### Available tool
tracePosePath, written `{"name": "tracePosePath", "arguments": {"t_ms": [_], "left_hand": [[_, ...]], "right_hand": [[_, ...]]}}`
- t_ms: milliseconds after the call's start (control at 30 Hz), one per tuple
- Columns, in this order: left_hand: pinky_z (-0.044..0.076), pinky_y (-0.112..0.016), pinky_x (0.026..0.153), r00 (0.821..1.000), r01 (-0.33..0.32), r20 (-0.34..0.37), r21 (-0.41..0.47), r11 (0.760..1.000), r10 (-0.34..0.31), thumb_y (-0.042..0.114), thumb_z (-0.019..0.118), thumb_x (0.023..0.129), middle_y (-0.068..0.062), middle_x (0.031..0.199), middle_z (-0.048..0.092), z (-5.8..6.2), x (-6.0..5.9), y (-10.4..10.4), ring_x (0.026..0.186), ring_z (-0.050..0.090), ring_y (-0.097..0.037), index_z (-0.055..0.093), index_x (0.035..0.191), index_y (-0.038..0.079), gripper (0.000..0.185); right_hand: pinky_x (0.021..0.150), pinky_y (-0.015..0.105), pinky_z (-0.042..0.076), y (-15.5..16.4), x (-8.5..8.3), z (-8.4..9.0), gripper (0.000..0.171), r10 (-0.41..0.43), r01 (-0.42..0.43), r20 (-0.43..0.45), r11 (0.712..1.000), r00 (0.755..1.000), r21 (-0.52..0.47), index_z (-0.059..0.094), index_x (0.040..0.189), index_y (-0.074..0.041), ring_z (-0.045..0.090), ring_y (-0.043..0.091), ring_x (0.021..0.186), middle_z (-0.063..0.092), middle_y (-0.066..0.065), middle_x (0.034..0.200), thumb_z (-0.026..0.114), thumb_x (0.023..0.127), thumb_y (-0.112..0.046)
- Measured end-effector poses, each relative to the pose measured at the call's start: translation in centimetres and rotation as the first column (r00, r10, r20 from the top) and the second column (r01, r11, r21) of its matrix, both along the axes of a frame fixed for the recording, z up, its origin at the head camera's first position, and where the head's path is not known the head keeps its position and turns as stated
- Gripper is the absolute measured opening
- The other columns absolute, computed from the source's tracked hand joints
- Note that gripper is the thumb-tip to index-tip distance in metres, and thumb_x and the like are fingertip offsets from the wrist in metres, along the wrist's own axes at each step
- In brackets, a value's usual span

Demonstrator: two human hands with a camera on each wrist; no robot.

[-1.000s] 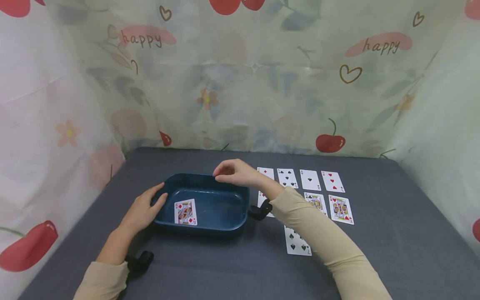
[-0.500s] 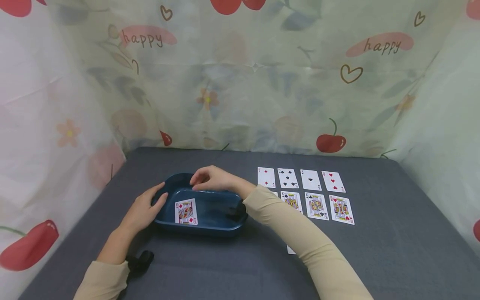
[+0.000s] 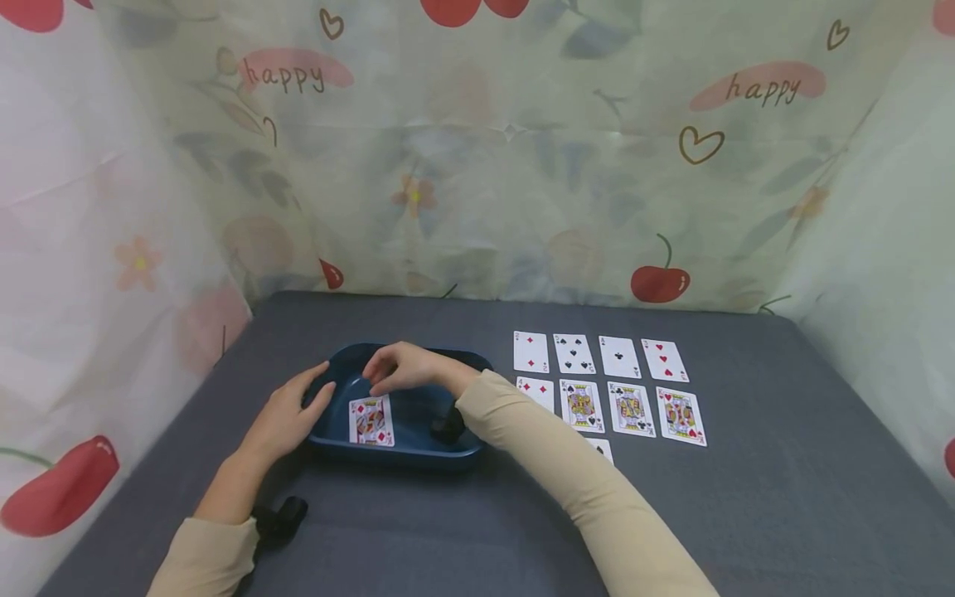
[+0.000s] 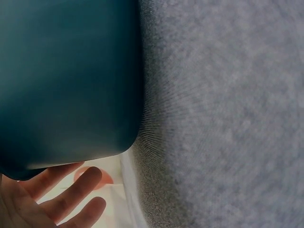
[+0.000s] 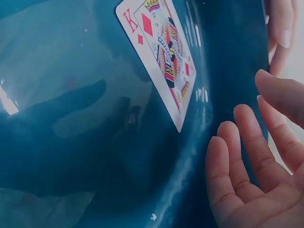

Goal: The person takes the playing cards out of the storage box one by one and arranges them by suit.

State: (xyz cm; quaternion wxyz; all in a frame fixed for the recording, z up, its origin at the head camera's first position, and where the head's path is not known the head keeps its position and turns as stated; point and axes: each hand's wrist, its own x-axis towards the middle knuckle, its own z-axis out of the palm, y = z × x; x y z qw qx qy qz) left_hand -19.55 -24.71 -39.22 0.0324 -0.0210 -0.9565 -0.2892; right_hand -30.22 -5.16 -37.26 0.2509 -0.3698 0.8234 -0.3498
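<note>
Nearest the person, the left hand [image 3: 287, 414] rests flat against the left end of the dark blue tray [image 3: 403, 452], fingers straight and a bit spread, gripping nothing. From the left wrist view the fingers [image 4: 66, 197] just lie along the outer wall, so my guess is it's there to stop the tray sliding on the grey table [image 3: 783, 497].

The tray sits left of centre, toward the near edge. Inside it, by the near left corner, a king of diamonds [image 3: 370, 421] lies face up, flat on the bottom.

The right hand [image 3: 403, 369] hangs over the tray's far left part, just above that card. In the wrist view its fingers [image 5: 237, 166] are loosely spread and lightly bent, with nothing in them, and not touching the card as far as I can tell.

Further right, one card [image 3: 601, 448] peeks out from behind the right sleeve. Beyond it, toward the far right corner, two neat rows of face-up cards [image 3: 608, 385], four each, laid apart so every face reads.
</note>
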Motion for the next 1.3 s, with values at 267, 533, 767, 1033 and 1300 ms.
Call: {"name": "tracePosePath", "arguments": {"t_ms": [267,533,767,1033,1300], "left_hand": [[0.025,-0.063,0.108,1.0,0.009,-0.008,0.006,1.0,-0.009,0.039,0.039,0.099,-0.028,0.147,0.032,-0.1,0.0,-0.1,0.135,0.03,-0.046,0.031,0.145,0.004,0.058],[0.026,-0.06,0.109,0.999,0.013,-0.052,0.017,1.0,-0.013,0.035,0.04,0.099,-0.028,0.145,0.035,0.0,0.0,-0.1,0.134,0.032,-0.045,0.034,0.143,0.001,0.055],[0.026,-0.06,0.109,0.999,0.014,-0.045,0.02,1.0,-0.013,0.036,0.04,0.099,-0.028,0.146,0.034,-0.1,0.1,-0.2,0.135,0.031,-0.045,0.033,0.143,0.002,0.056],[0.026,-0.06,0.109,0.999,0.016,-0.042,0.013,1.0,-0.015,0.036,0.04,0.099,-0.027,0.146,0.034,-0.1,0.0,-0.2,0.135,0.031,-0.045,0.033,0.144,0.003,0.056],[0.026,-0.06,0.109,0.999,0.015,-0.048,0.013,1.0,-0.014,0.035,0.04,0.099,-0.028,0.146,0.034,-0.1,0.1,-0.1,0.135,0.031,-0.045,0.033,0.143,0.002,0.055]], "right_hand": [[0.085,0.02,0.048,-1.0,0.1,-0.5,0.035,0.002,-0.001,-0.015,0.997,1.0,0.073,0.061,0.116,-0.005,0.058,0.017,0.105,0.064,0.01,0.114,0.069,0.083,-0.013],[0.085,0.019,0.046,-1.2,0.2,-1.4,0.041,0.015,-0.009,-0.048,0.992,0.999,0.125,0.062,0.115,-0.006,0.056,0.017,0.107,0.062,0.009,0.116,0.075,0.077,-0.011],[0.081,0.018,0.043,-1.3,0.4,-1.5,0.045,0.02,-0.011,-0.058,0.988,0.998,0.151,0.06,0.115,-0.006,0.054,0.014,0.097,0.061,0.009,0.111,0.078,0.074,-0.011],[0.069,0.015,0.043,-1.5,0.5,-1.9,0.048,0.038,-0.029,-0.044,0.981,0.998,0.194,0.059,0.115,-0.008,0.052,0.01,0.085,0.059,0.004,0.098,0.079,0.072,-0.014],[0.068,0.014,0.043,-1.4,0.7,-1.8,0.049,0.039,-0.027,-0.05,0.975,0.998,0.222,0.059,0.115,-0.006,0.052,0.009,0.085,0.059,0.005,0.098,0.08,0.072,-0.014]]}}
